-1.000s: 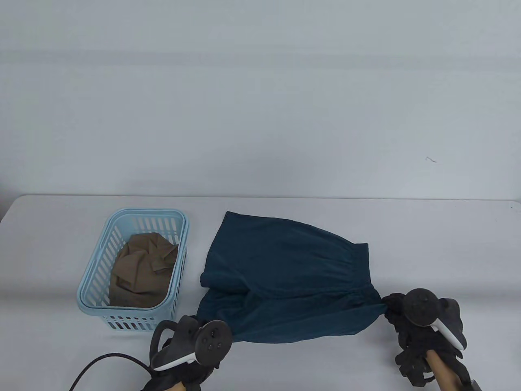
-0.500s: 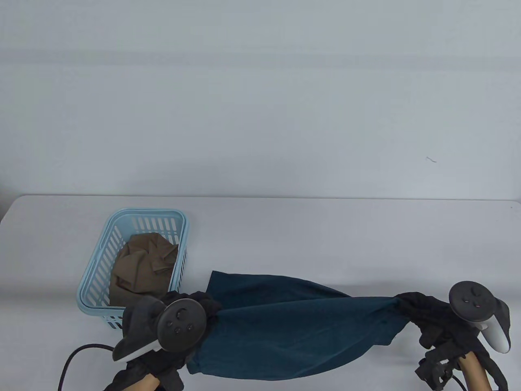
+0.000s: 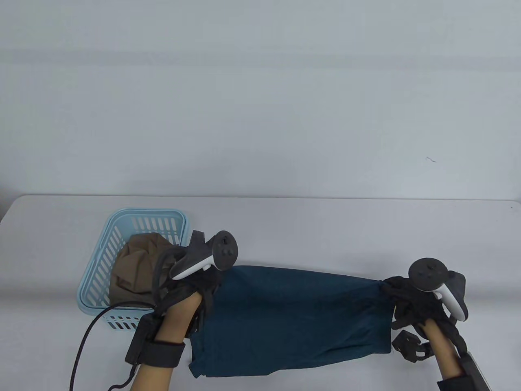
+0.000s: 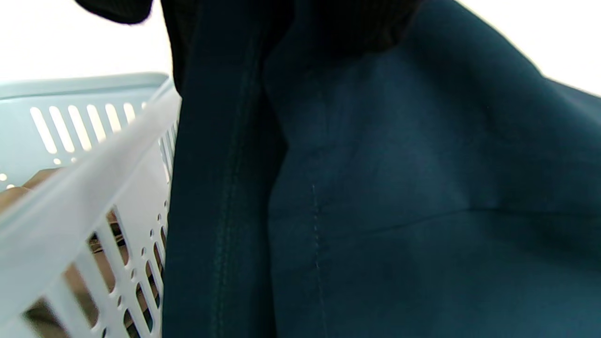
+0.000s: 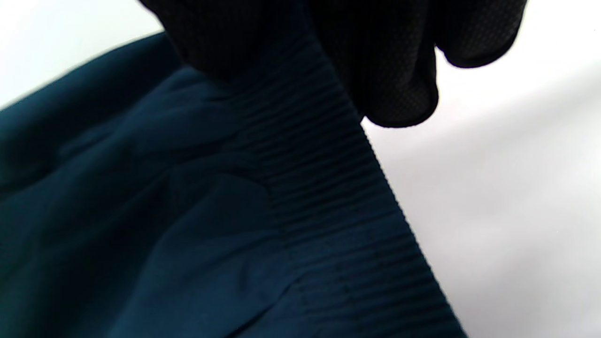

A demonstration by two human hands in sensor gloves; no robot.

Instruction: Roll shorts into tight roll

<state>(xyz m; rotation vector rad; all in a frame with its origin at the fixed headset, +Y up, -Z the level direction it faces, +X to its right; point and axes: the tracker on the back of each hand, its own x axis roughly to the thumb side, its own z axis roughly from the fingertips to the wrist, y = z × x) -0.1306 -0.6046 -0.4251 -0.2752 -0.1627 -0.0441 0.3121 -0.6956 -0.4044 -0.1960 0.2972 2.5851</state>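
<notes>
The dark teal shorts [image 3: 293, 317] hang stretched between the two hands above the front of the pale surface [image 3: 325, 228], their lower part draping down toward its near edge. The left hand [image 3: 195, 281] grips the left end of the cloth, fingers closed around a bunched hem; in the left wrist view the fabric [image 4: 375, 188] fills most of the frame, a stitched seam running down it, with the glove dark at the top. The right hand [image 3: 411, 301] grips the opposite end, fingers clamped on the ribbed elastic waistband [image 5: 324, 188], which shows clearly in the right wrist view below the black gloved fingers [image 5: 389, 70].

Just beside the left hand stands a light blue slotted basket [image 3: 101, 252] holding a crumpled brown garment [image 3: 134, 269]. The basket's wall [image 4: 70, 202] sits close against the hanging cloth in the left wrist view. A black cable [image 3: 81, 350] trails from the left wrist across the surface.
</notes>
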